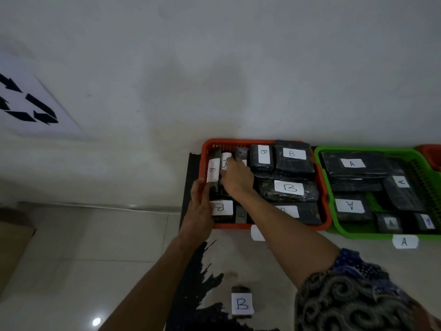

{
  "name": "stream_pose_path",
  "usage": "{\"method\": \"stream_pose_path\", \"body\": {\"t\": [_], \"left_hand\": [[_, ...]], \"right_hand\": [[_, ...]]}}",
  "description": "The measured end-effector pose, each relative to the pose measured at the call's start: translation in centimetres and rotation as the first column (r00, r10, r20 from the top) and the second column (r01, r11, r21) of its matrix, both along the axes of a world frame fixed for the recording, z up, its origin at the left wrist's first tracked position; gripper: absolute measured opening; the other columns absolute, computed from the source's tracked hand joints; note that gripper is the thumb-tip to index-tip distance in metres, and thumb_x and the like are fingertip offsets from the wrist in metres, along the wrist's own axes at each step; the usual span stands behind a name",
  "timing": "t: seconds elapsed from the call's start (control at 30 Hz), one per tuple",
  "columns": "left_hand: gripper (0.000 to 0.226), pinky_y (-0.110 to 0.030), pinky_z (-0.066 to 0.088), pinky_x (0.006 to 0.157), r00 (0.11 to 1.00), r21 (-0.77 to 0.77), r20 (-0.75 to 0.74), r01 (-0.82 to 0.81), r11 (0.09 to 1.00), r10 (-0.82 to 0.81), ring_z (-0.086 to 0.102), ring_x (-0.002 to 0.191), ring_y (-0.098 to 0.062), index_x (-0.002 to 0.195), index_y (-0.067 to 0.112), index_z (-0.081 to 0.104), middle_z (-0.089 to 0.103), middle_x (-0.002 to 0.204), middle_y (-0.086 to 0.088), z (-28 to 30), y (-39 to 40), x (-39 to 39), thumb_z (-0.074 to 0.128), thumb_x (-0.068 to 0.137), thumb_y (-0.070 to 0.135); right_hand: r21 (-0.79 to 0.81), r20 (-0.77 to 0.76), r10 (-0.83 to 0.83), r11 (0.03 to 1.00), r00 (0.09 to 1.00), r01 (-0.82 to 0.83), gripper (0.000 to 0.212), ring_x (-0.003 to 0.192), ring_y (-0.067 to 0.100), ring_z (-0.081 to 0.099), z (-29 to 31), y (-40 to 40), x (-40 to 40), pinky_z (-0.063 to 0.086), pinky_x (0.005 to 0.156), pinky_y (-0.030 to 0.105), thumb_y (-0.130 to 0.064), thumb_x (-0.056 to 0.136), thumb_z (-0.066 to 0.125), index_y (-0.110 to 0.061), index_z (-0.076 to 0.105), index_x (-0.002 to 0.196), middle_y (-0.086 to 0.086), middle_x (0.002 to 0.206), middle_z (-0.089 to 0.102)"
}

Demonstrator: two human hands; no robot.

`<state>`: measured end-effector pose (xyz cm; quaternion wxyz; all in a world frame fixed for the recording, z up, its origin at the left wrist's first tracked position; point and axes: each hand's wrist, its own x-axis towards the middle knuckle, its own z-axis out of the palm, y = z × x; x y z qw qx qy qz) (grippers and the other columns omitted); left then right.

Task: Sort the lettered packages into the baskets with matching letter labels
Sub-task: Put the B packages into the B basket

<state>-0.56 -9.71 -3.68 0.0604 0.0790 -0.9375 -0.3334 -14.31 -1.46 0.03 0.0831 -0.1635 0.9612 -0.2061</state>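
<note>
Head view: orange basket (325,206) on the floor against the wall, packed with black B packages; left hand (199,211) rests on its left rim, fingers touching an upright B package (213,170); right hand (236,174) inside, fingers curled on a second upright package (225,161); green basket (334,225) of A packages touches the orange basket's right side; loose B package (242,302) on the floor, near edge.
</note>
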Motion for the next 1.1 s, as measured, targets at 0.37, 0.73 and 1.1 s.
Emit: {"method": "stream_pose_path", "body": {"t": [0.37,0.73,1.1], "left_hand": [[0.054,-0.042,0.042,0.103,0.999,-0.044,0.017,-0.027,0.999,0.028,0.028,0.139,-0.025,0.151,0.026,0.017,-0.009,0.16,0.004,0.4,0.3,1.5,0.035,0.101,0.029],[0.06,-0.039,0.017,0.118,0.991,-0.157,0.122,0.082,0.984,-0.062,0.003,0.148,-0.016,0.151,0.031,0.004,-0.007,0.16,0.009,-1.6,1.7,12.4,0.018,0.096,0.05],[0.047,-0.034,0.037,0.107,0.958,-0.086,0.273,0.119,0.989,-0.091,0.043,0.129,-0.013,0.146,0.032,0.027,0.039,0.148,0.005,-3.2,3.8,19.2,0.03,0.1,0.045]], "right_hand": [[-0.199,-0.011,0.235,0.952,0.972,-0.233,0.014,0.061,0.006,0.058,3.5,5.1,2.9,0.052,0.059,0.028,-0.022,0.097,0.052,-0.02,0.065,0.104,-0.001,0.091,0.071],[-0.075,0.321,0.491,0.866,0.81,-0.495,0.017,0.08,0.007,0.06,0.5,14.1,13.9,0.05,0.069,0.031,-0.037,0.089,0.061,-0.034,0.063,0.106,-0.011,0.089,0.063],[0.03,0.408,0.474,0.847,0.78,-0.531,0.07,0.099,0.015,0.048,-4.4,16.0,20.4,0.043,0.074,0.03,-0.041,0.074,0.076,-0.026,0.043,0.134,-0.003,0.118,0.042]]}}
